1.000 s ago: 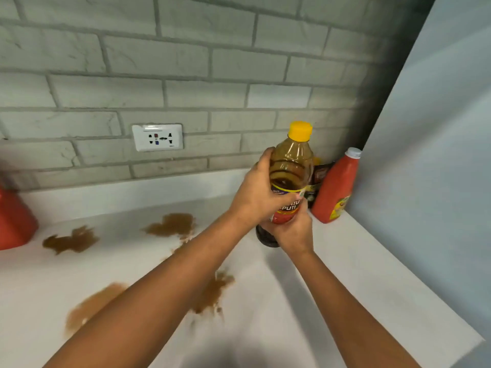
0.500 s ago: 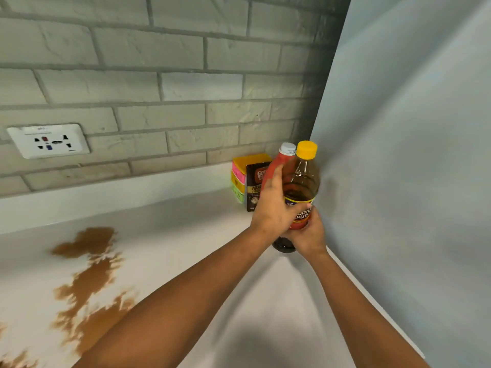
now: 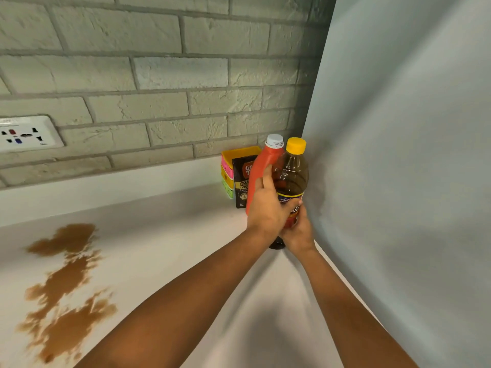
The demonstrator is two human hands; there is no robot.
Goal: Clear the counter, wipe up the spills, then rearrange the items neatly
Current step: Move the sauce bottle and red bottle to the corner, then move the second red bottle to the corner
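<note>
A clear bottle of amber liquid with a yellow cap stands upright in the counter's far right corner, against the pale side wall. My left hand wraps round its left side and my right hand grips its lower part from the front. Right behind it stands a red bottle with a white cap. Brown spills spread over the white counter at the left.
A dark coffee pouch leans against a stack of yellow, pink and green containers at the brick wall. A white wall socket sits at the left. The pale wall closes off the right side.
Both hands have carried the amber bottle right, from the middle of the counter into the corner next to the red bottle. My view turned right with it.
</note>
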